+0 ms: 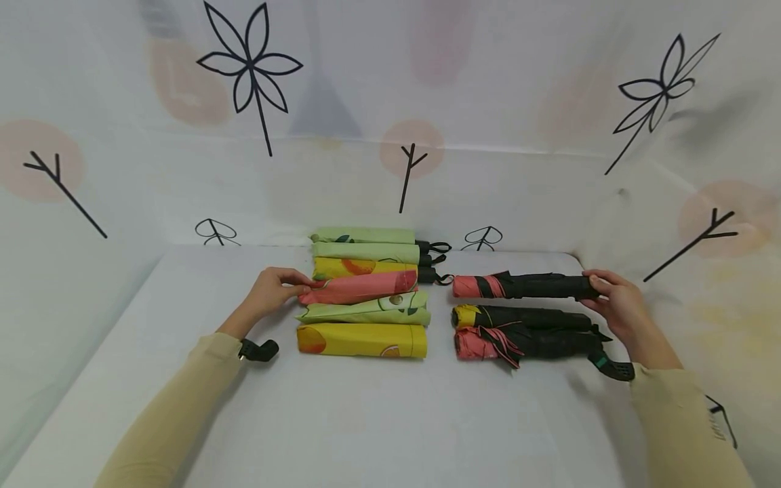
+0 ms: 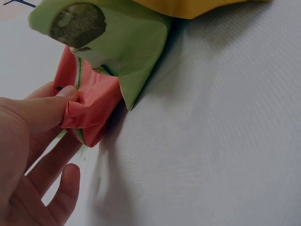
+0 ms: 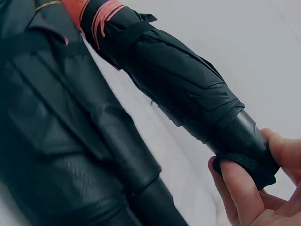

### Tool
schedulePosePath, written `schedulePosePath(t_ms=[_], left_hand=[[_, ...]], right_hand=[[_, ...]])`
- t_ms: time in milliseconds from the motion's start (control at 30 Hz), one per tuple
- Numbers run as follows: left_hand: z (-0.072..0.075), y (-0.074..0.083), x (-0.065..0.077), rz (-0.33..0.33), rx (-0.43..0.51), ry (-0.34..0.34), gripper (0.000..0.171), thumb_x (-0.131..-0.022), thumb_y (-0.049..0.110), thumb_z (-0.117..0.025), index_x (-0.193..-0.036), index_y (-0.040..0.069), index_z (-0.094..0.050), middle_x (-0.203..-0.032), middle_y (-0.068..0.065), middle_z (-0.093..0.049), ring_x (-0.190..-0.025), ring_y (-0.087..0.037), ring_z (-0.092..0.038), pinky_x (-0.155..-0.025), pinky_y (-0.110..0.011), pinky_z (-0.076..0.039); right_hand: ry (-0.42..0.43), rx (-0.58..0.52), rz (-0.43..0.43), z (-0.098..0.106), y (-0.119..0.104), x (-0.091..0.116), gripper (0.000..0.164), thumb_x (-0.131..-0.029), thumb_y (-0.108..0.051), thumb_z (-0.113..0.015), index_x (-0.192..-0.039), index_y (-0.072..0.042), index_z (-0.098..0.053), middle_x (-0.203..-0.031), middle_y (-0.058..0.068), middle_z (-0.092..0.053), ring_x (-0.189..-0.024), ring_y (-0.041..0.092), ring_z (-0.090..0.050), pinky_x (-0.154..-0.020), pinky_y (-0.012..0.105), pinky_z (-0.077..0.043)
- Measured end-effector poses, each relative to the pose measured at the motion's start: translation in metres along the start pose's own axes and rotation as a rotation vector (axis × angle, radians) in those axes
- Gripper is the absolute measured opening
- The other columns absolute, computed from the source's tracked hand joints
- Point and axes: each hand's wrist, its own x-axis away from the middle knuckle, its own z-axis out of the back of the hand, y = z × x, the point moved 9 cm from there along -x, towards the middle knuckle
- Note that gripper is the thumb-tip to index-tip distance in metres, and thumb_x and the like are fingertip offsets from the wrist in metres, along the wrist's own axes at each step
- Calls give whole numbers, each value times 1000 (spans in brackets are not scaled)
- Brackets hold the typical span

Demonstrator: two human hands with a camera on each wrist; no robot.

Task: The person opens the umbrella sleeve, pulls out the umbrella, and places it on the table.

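My left hand [image 1: 268, 293] pinches the left end of a pink watermelon-print umbrella sleeve [image 1: 360, 288]; in the left wrist view the thumb presses on the crumpled end of that sleeve [image 2: 96, 101]. My right hand [image 1: 619, 305] grips the handle end of a folded black-and-pink umbrella [image 1: 531, 286]. Fingers and thumb close around the black handle [image 3: 244, 146] in the right wrist view. The umbrella's pink tip points left, toward the sleeve, with a gap between them. Below the sleeve lie a green avocado-print sleeve [image 1: 366, 310] and a yellow orange-print sleeve [image 1: 363, 340].
Behind the pink sleeve lie a yellow sleeved umbrella [image 1: 360, 268] and two green sleeved umbrellas [image 1: 366, 253], black handles to the right. Nearer me on the right are a black-and-yellow umbrella [image 1: 525, 317] and another black-and-pink umbrella [image 1: 537, 343]. Patterned white cloth [image 1: 488, 88] hangs behind the table.
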Motion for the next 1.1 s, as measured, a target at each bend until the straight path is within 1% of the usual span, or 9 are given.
schedulePosePath(t_ms=[267,500,600,667,767,833,900,1000,1100], left_hand=[[0,2,0,1,-4,3,15,-90,13,-75,-104,9,-78,-108,-10,-73,-109,-30,-63,-91,-48,-48],[-2,0,-1,21,-6,0,15,-91,13,-75,-104,9,-78,-108,-10,-73,-109,-29,-63,-92,-48,-49],[-2,0,-1,21,-6,0,15,-91,13,-74,-104,9,-78,-108,-10,-73,-109,-30,-63,-92,-48,-48],[-1,0,-1,20,-4,0,15,-91,13,-74,-104,9,-78,-108,-10,-73,-110,-30,-62,-93,-49,-48],[-1,1,-1,19,-4,1,15,-91,13,-75,-104,9,-78,-108,-11,-73,-110,-30,-62,-94,-50,-47],[-1,1,0,21,-1,0,15,-91,13,-74,-105,9,-78,-109,-11,-73,-111,-30,-62,-94,-50,-47],[-1,0,0,24,4,-1,15,-91,13,-75,-104,9,-78,-109,-10,-72,-111,-30,-62,-94,-50,-47],[-2,0,0,24,14,-4,15,-91,13,-75,-104,9,-78,-109,-10,-72,-110,-30,-62,-94,-49,-47],[-3,-1,0,20,33,-10,16,-90,14,-76,-105,10,-77,-110,-10,-72,-111,-30,-62,-95,-50,-46]], right_hand=[[16,144,-19,8,7,0,18,-101,-14,-58,-103,-18,-76,-113,-4,-47,-83,9,-69,-73,24,-57],[-7,375,51,16,8,-4,16,-102,-12,-57,-110,-16,-70,-98,-17,-62,-81,4,-69,-71,20,-56],[-12,537,89,18,8,-4,17,-103,-13,-55,-115,-12,-66,-98,-19,-62,-82,0,-67,-71,17,-54],[0,673,99,19,10,-4,23,-104,-18,-54,-121,-6,-63,-105,-13,-60,-83,-5,-64,-72,14,-52],[12,890,89,21,14,-4,40,-105,-28,-53,-132,2,-55,-121,9,-60,-87,-11,-58,-75,14,-49],[5,977,76,22,18,-4,49,-104,-32,-53,-137,5,-50,-133,25,-53,-94,-4,-57,-83,24,-49],[-15,1024,67,21,22,-4,53,-104,-33,-53,-139,7,-47,-140,35,-45,-108,14,-58,-92,39,-46],[-39,1028,52,21,29,-6,52,-105,-30,-52,-141,8,-45,-144,38,-40,-127,45,-43,-99,61,-35],[-51,1014,33,21,33,-7,50,-106,-26,-50,-141,9,-44,-146,39,-36,-134,54,-29,-103,67,-27]])
